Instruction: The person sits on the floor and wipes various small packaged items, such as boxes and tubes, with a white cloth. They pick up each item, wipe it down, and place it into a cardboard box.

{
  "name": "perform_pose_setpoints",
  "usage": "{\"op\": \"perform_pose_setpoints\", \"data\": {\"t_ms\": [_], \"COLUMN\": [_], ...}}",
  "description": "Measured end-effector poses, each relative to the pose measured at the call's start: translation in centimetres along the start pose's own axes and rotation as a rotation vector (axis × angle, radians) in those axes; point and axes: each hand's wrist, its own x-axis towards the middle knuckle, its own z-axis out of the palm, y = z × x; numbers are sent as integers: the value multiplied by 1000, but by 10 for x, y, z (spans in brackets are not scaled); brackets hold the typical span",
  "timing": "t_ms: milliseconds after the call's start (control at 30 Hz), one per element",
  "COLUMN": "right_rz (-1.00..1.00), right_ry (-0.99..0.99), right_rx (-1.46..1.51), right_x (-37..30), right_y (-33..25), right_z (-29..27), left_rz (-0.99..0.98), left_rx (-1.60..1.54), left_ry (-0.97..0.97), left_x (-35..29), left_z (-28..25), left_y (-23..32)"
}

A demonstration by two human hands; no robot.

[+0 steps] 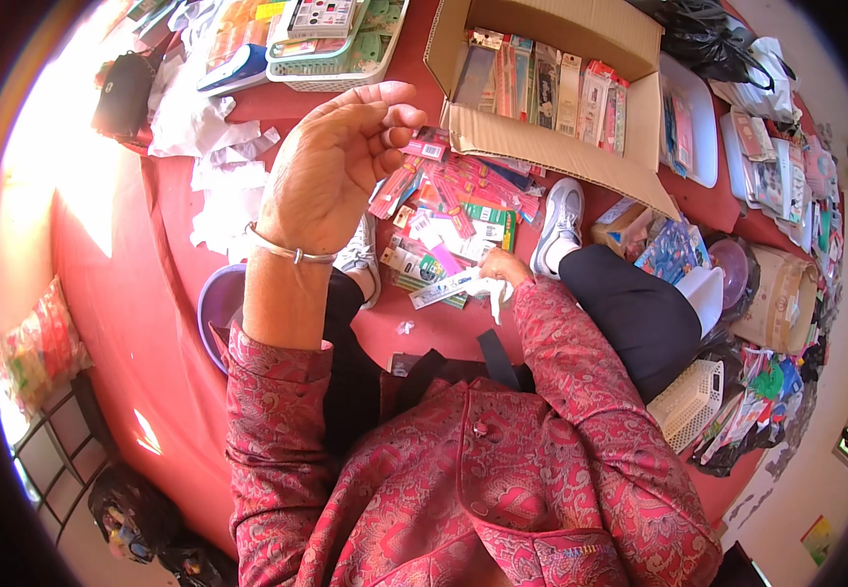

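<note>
My left hand is raised in front of the pile, palm side toward me. Its fingers are loosely curled and slightly apart, with nothing visible in them. A thin bangle circles that wrist. Between my feet, my right hand is closed on a crumpled white wrapper, limp like thin plastic or tissue. Beside it, a slim white-and-blue packet reaches leftward; whether my fingers hold it too, I cannot tell. Just beyond lie pink packets in a loose heap, with green-and-white packets nearer me.
An open cardboard box with upright packets stands ahead. White basket with packs sits far left, a clear plastic tub at right. A purple basin is by my left leg, a cream basket by my right. Red cloth covers the floor.
</note>
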Motion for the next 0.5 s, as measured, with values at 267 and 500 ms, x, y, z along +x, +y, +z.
{"op": "perform_pose_setpoints", "data": {"t_ms": [267, 500], "right_rz": [97, -202], "right_ry": [622, 775], "right_rx": [105, -38], "right_x": [-48, 4], "right_y": [-49, -78], "right_z": [-85, -125], "left_rz": [3, -26], "left_rx": [-34, 9], "left_ry": [31, 127], "left_x": [-8, -11], "left_z": [-6, -3], "left_y": [1, 3]}}
